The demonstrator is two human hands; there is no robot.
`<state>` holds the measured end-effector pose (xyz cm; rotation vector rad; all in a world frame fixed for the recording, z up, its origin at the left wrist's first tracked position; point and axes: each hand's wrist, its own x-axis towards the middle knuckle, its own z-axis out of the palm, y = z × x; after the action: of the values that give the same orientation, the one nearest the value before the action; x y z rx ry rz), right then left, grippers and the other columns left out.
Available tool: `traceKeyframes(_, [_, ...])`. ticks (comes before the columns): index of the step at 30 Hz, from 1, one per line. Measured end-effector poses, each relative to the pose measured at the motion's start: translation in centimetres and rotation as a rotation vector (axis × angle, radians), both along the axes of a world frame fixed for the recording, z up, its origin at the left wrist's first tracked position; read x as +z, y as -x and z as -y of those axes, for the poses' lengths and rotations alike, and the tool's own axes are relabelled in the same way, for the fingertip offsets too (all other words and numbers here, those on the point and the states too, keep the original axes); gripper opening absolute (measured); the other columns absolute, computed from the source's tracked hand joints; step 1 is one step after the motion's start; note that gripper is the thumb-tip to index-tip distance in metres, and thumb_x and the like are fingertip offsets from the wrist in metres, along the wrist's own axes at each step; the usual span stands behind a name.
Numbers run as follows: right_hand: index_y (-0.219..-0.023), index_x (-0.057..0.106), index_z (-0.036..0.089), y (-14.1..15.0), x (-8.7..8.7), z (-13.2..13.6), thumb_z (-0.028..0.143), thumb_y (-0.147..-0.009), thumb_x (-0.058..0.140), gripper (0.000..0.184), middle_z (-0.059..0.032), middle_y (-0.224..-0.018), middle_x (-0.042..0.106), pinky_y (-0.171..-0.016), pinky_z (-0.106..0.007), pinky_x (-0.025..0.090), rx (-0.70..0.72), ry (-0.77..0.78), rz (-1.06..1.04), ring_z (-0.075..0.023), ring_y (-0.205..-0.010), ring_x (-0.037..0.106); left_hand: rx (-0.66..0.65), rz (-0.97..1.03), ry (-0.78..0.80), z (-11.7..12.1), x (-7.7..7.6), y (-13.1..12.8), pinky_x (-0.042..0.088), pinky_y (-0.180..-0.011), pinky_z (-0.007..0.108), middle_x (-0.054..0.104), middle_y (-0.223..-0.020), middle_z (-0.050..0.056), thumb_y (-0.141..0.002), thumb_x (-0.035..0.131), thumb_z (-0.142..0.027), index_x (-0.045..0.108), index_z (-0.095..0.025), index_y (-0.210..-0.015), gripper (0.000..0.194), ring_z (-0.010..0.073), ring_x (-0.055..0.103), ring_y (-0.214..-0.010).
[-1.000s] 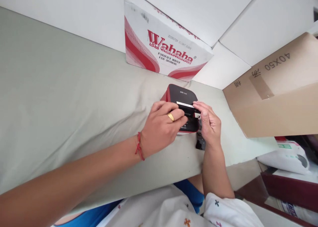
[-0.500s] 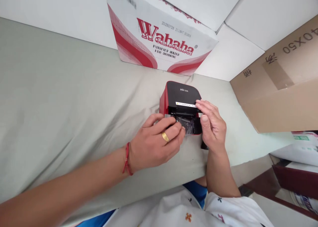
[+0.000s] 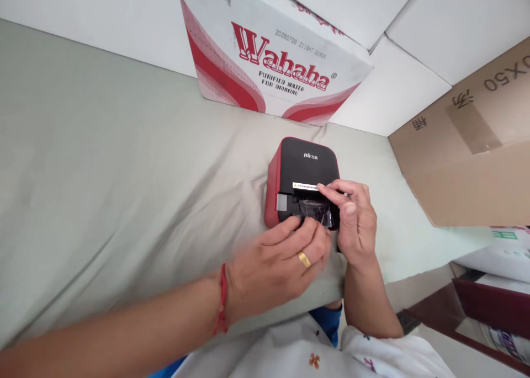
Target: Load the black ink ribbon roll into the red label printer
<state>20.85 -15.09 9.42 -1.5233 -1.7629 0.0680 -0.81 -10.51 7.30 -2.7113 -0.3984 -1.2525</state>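
A small black-and-red printer (image 3: 309, 165) with a white warning strip (image 3: 305, 187) on its lid sits on the cloth-covered surface. Clear plastic film (image 3: 317, 212) shows at its front opening. My left hand (image 3: 285, 256), with a gold ring and a red cord bracelet, has its fingers bunched at the film's lower edge; the fingertips are partly hidden. Against the printer's right front corner, my right hand (image 3: 358, 223) is curled, its index fingertip on the end of the strip and its thumb beside the opening. A dark piece under the right hand is mostly hidden.
A white-and-red water carton (image 3: 285, 63) stands behind the printer against white boxes (image 3: 397, 85). To the right is a brown cardboard box (image 3: 467, 163). Wrinkled green-grey cloth (image 3: 124, 163) covers the surface. A dark red shelf (image 3: 488, 301) lies at the lower right.
The printer's lid sits lower at the front, and a grey side tab now shows. My left hand has moved right and nearer my body. My right index finger has slid left along the strip.
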Motion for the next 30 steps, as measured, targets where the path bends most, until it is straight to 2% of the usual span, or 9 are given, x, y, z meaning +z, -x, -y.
traceKeyframes(3, [-0.148,0.086,0.039,-0.1,0.1,0.0,0.041,-0.124,0.046,0.046,-0.0073,-0.129,0.078,-0.111,-0.047,0.057,0.004,-0.001,-0.008,-0.0262,-0.124,0.069,0.033,-0.082,0.011,1.2,1.0,-0.7,0.060,-0.108,0.037,0.088,-0.138,0.010,-0.112,0.050,-0.011,0.087,-0.015,-0.126,0.040,0.0229,0.078,-0.124])
traceKeyframes(6, [-0.150,0.084,0.041,-0.5,0.1,-0.1,0.040,-0.125,0.046,0.047,-0.0065,-0.130,0.078,-0.111,-0.047,0.056,0.040,-0.002,-0.024,-0.0255,-0.124,0.070,0.068,-0.177,0.014,1.8,1.5,-1.1,0.060,-0.106,0.039,0.087,-0.143,0.015,-0.111,0.047,-0.011,0.085,-0.010,-0.137,0.046,0.0249,0.077,-0.127])
traceKeyframes(9, [-0.150,0.085,0.042,-0.9,0.0,0.0,0.044,-0.126,0.042,0.049,-0.0057,-0.133,0.079,-0.113,-0.047,0.055,0.072,0.015,-0.051,-0.0254,-0.127,0.069,0.059,-0.189,0.037,1.9,1.6,-1.1,0.060,-0.108,0.039,0.088,-0.141,0.014,-0.111,0.046,-0.011,0.083,-0.009,-0.143,0.048,0.0234,0.076,-0.129])
traceKeyframes(13, [-0.147,0.086,0.039,-0.8,0.0,0.2,0.054,-0.126,0.034,0.058,-0.0068,-0.135,0.078,-0.115,-0.050,0.055,0.051,0.019,-0.057,-0.0274,-0.130,0.069,0.007,-0.163,0.053,1.5,1.5,-0.7,0.056,-0.118,0.035,0.087,-0.146,0.008,-0.114,0.044,-0.010,0.083,-0.011,-0.141,0.047,0.0192,0.077,-0.133])
traceKeyframes(16, [-0.148,0.086,0.039,-0.6,0.2,0.2,0.057,-0.127,0.030,0.063,-0.0060,-0.138,0.079,-0.117,-0.050,0.054,0.036,0.034,-0.043,-0.0269,-0.132,0.069,-0.020,-0.188,0.057,1.4,1.8,-0.5,0.055,-0.119,0.035,0.088,-0.145,0.006,-0.116,0.043,-0.010,0.082,-0.012,-0.141,0.046,0.0198,0.079,-0.134])
traceKeyframes(21, [-0.151,0.083,0.032,-0.5,0.7,0.0,0.055,-0.127,0.025,0.067,-0.0073,-0.148,0.080,-0.124,-0.051,0.052,0.097,0.028,0.069,-0.0270,-0.140,0.068,0.016,-0.238,0.043,1.8,2.1,-0.5,0.057,-0.120,0.036,0.086,-0.149,0.010,-0.116,0.040,-0.009,0.081,-0.009,-0.143,0.050,0.0217,0.080,-0.139])
traceKeyframes(26, [-0.148,0.083,0.024,-0.1,1.5,-0.2,0.038,-0.127,0.040,0.050,-0.0107,-0.145,0.082,-0.121,-0.049,0.057,0.119,0.012,0.156,-0.0259,-0.136,0.072,0.009,-0.170,0.007,1.9,1.8,-0.4,0.061,-0.118,0.035,0.088,-0.143,0.011,-0.113,0.043,-0.010,0.086,-0.009,-0.128,0.045,0.0234,0.084,-0.132])
traceKeyframes(30, [-0.134,0.087,0.020,0.6,2.5,-0.6,0.026,-0.122,0.052,0.037,-0.0105,-0.131,0.086,-0.109,-0.044,0.063,0.106,0.029,0.208,-0.0233,-0.124,0.076,-0.018,-0.150,0.031,1.7,1.9,-0.2,0.064,-0.116,0.038,0.090,-0.138,0.015,-0.108,0.055,-0.009,0.085,-0.007,-0.123,0.034,0.0269,0.087,-0.128])
